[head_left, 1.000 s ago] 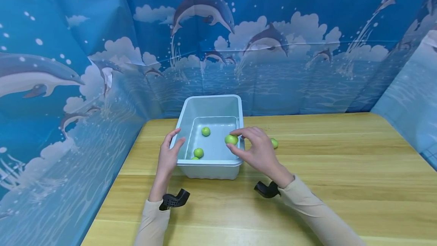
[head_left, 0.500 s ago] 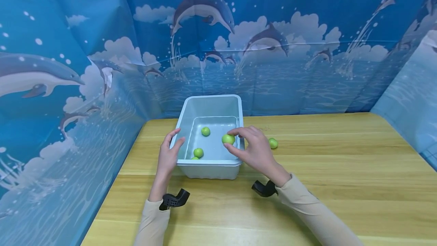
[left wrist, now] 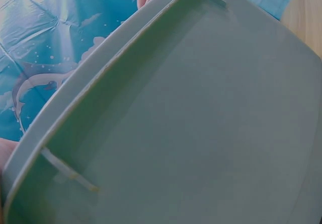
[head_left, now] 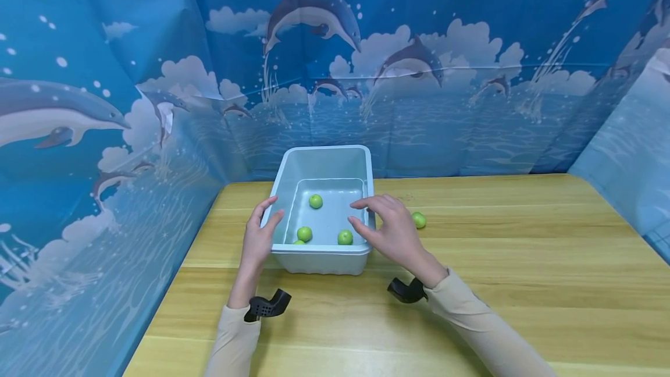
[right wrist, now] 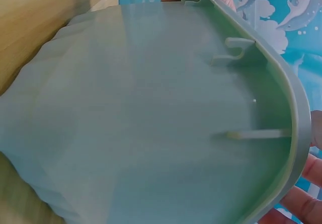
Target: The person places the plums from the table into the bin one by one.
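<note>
A pale blue-grey plastic bin (head_left: 321, 260) stands in front of me, several small round green fruits inside. One green fruit (head_left: 345, 237) lies by its front right corner, another fruit (head_left: 304, 234) at the front left, and a third fruit (head_left: 316, 201) farther back. My left hand (head_left: 257, 239) holds the bin's left rim, its thumb reaching over the inner side. Above the right rim is my right hand (head_left: 395, 230), thumb and forefinger spread apart with nothing between them. Both wrist views show mostly the outer bin wall (left wrist: 191, 113), with parts of hands at the rim.
One green fruit (head_left: 419, 220) lies on the wooden table (head_left: 523, 260) just right of the bin, beyond my right hand. A blue dolphin-print sheet (head_left: 335, 109) hangs behind the table and along its sides.
My right hand moved slightly left over the bin, then its fingers parted and let go of the green fruit, which dropped to the bin floor. The left hand has stayed put.
</note>
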The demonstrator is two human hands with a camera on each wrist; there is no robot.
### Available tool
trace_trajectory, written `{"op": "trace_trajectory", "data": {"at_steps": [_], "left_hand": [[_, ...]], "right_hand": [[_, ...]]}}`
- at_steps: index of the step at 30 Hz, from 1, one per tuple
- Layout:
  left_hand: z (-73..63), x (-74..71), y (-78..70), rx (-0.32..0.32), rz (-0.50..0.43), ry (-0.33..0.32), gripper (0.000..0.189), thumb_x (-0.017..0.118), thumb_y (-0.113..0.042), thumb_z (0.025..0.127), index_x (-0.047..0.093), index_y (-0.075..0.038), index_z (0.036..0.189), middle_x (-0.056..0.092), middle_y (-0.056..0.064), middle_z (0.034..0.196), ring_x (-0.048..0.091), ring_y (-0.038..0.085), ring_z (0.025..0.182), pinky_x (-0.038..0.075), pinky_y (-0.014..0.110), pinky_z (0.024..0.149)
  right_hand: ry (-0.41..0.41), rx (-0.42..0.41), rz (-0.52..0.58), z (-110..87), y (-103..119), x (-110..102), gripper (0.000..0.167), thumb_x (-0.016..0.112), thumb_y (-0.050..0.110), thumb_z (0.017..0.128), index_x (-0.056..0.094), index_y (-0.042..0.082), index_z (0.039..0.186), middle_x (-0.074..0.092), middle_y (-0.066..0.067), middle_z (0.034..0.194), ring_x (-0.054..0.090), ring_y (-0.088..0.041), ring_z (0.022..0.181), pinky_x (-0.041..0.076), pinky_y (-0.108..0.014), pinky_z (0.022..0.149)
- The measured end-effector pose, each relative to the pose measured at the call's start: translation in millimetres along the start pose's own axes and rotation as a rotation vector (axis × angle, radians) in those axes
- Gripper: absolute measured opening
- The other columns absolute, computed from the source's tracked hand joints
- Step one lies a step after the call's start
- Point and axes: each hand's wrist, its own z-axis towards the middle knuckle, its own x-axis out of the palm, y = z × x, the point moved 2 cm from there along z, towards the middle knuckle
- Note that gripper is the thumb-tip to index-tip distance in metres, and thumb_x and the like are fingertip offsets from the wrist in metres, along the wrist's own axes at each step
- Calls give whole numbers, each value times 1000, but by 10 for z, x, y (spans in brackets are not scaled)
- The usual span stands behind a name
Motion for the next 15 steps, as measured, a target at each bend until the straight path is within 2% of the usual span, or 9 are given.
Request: {"op": "trace_trajectory", "data": {"at_steps": [10, 15], "left_hand": [[-13, -2, -12, -11, -5, 4, 45, 55, -32, 96, 48, -15, 137, 30, 6, 150, 17, 23, 140, 14, 48, 111], [-17, -4, -12, -23, -5, 9, 48, 56, -35, 96, 47, -15, 138, 29, 6, 151, 17, 23, 140, 13, 49, 111]], "right_hand": [[-69, 34, -5, -83, -179, -67, 17, 71, 16, 83, 71, 8, 98, 69, -2, 94, 59, -20, 83, 46, -36, 72], [-91, 105, -13, -151, -366, -116, 18, 72, 16, 84, 70, 8, 100, 69, -3, 96, 59, -24, 83, 47, -38, 70]]}}
